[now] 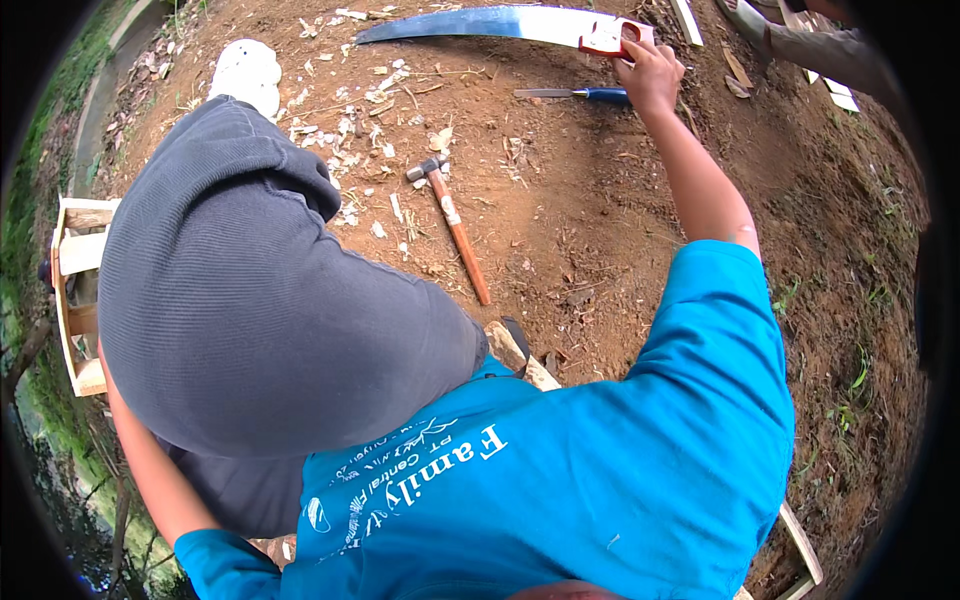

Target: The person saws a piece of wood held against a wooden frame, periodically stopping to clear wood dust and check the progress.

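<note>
At the far side of the ground, my right hand (pixel 652 78) is closed on the red handle of a handsaw (pixel 480 22). The saw's long, curved blade points left, close to the soil. Just below the saw lies a chisel-like tool with a blue handle (pixel 606 96) and a narrow metal blade. A hammer (pixel 458 232) with a wooden handle rests on the dirt between my leg and my right arm. My left forearm (pixel 150 470) passes behind my bent, grey-clothed knee, which hides the left hand. Beside that knee stands a slatted wooden piece (pixel 82 265).
Pale wood chips (pixel 385 90) litter the brown soil (pixel 560 200). A wood strip (pixel 688 20) lies beyond the saw handle. Another person's limb (pixel 830 55) shows at the far right. Light wooden bars (pixel 800 545) stick out at the lower right, and grass (pixel 45 150) borders the left.
</note>
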